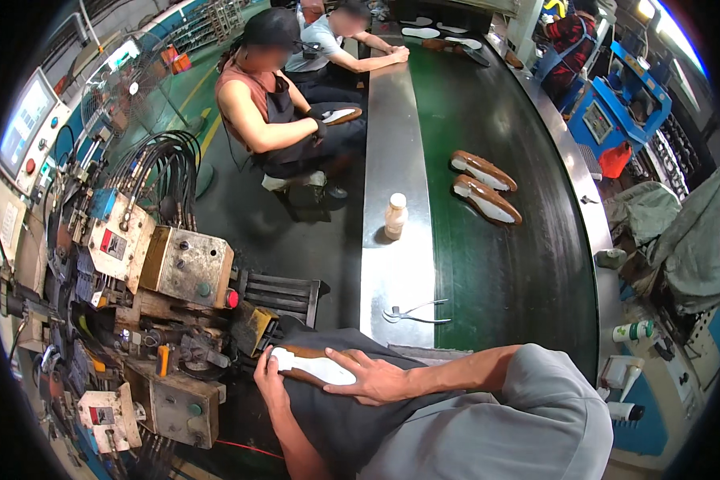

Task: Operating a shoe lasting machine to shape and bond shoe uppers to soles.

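Note:
A brown shoe upper with a white sole-side face [318, 369] lies across my lap, white side up, over a dark apron [336, 432]. My left hand [272, 382] grips its end nearest the machine, with the thumb on the white face. Around the other end my right hand [372, 378] is closed, fingers resting across the white face and edge. Metal pincers [412, 313] with spread handles lie on the steel ledge [388, 280] beside the belt, apart from my hands.
Close on the left stands a machine [180, 268] with hoses and a red button. A bottle [395, 216] stands on the ledge. Two brown shoe uppers [488, 200] lie on the dark conveyor belt [528, 280]. Two seated co-workers [256, 104] are beyond, one holding a shoe upper [342, 116].

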